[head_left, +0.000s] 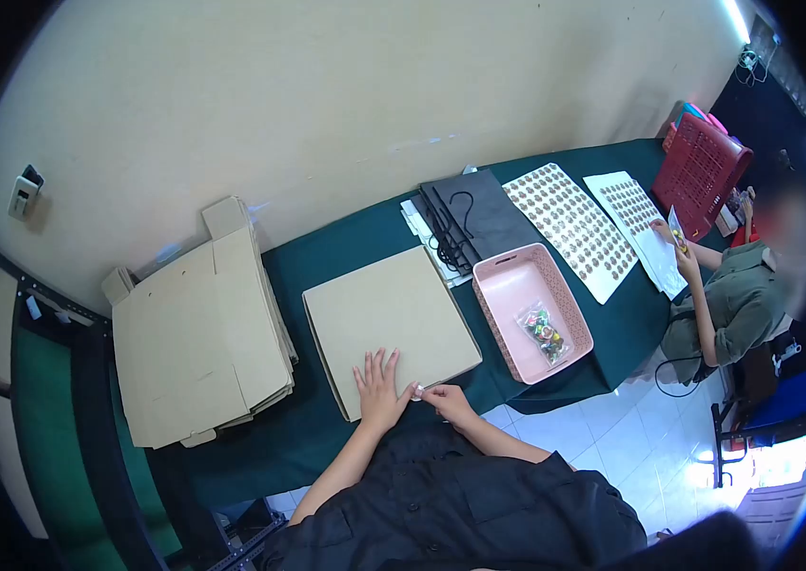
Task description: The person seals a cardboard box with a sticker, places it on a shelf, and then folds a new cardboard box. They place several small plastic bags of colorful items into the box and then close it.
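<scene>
The left hand point(380, 392) lay palm down on the box point(398, 314), its fingers apart and pointing toward 12 o'clock, its thumb out toward the right hand point(445, 402). The right hand's fingers were together, pinching a small white piece point(417, 392) at the box's near edge; what the piece was, I cannot tell. The box lay flat in front of the person, shut, plain brown and squarish, turned slightly, its near edge partly covered by both hands.

From the box, at 3 o'clock and just beside it, stood a pink tray point(491, 319) with a clear packet point(543, 333) of colourful bits inside. At 9 o'clock was a stack of flat cardboard point(198, 343), slots and flaps showing. At 1 o'clock lay a black bag point(503, 224) with cords, partly over some white papers point(412, 221). Toward 2 o'clock came a sheet point(570, 233) of round stickers, then a second sheet point(629, 202), and farther out a dark red basket point(698, 176). Near 3 o'clock, well apart, a co-worker point(731, 305) held a small clear bag point(677, 231).

Green cloth point(346, 249) covered the table. Beyond, at 12 o'clock, rose a cream wall point(327, 114), with a socket point(22, 195) toward 10. Pale tiles point(603, 428) showed at 4.
</scene>
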`<state>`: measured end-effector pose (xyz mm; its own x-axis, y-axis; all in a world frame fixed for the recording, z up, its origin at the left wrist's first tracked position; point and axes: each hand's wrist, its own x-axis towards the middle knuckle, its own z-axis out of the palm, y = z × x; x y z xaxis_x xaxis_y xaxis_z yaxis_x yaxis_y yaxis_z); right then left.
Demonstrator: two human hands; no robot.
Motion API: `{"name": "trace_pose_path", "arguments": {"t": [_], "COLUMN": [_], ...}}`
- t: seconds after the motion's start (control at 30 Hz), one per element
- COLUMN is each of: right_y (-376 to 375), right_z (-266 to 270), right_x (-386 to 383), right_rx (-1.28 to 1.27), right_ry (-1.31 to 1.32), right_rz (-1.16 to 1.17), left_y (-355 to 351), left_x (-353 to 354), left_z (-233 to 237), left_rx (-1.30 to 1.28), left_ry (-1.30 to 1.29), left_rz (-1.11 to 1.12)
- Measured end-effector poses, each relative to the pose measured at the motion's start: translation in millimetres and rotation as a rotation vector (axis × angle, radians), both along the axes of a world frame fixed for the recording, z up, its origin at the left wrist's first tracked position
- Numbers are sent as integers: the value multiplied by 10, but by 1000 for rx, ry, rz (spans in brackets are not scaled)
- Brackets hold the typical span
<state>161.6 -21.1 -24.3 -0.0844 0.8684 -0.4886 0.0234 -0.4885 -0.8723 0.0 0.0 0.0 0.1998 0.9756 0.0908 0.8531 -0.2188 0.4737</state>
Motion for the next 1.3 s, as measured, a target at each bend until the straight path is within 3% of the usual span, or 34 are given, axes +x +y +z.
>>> {"name": "trace_pose_path", "arguments": {"t": [0.4, 0.6, 0.67, 0.77, 0.83, 0.9, 1.0, 1.13, 1.2, 1.3], "right_y": [-22, -51, -66, -17, -16, -3, -21, 26, 50, 59], "right_z": [-59, -168, -150, -115, -72, -92, -103, -24, 14, -154], "right_x": [106, 149, 169, 207, 220, 224, 81, -5, -30, -87], "right_rx": [-76, 77, 61, 46, 53, 75, 186, 91, 130, 265], "right_ry": [-26, -181, -99, -17, -1, 80, 39, 69, -153, -175], "right_rz": [104, 133, -86, -114, -59, 206, 327, 297, 287, 228], "left_y": [-27, -8, -23, -34, -27, -32, -41, -39, -39, -44], "left_x": [55, -12, -16, -11, -2, 7, 29, 32, 27, 29], "left_z": [-20, 6, 95, 130, 95, 63, 39, 21, 25, 51], "left_rx": [-10, 23, -20, -7, -9, -7, 10, -6, -8, -48], "left_ry": [-11, 45, 22, 48, 61, 74, 152, 199, 222, 235], "left_rz": [26, -9, -37, -41, -36, -29, -27, -36, -37, -51]}}
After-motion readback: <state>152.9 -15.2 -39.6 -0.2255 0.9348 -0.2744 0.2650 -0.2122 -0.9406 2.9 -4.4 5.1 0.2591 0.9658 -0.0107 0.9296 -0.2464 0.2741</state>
